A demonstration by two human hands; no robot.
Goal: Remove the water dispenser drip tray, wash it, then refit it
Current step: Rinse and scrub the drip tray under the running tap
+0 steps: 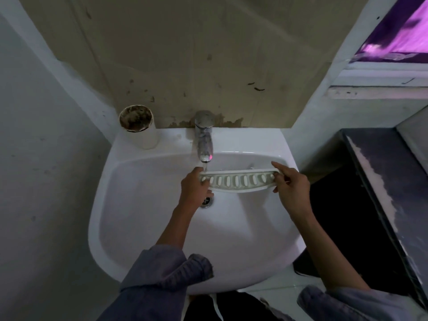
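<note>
The left hand (194, 184) curls its fingers round one end of the drip tray (238, 181). The right hand (292, 185) pinches the opposite end. The slotted tray spans between both grips, roughly level, probably so that water can pass across its slots. The tap (203, 137) spout sits just above the left fingertips. The sink (143, 228) and drain (206, 200) lie below to catch runoff.
</note>
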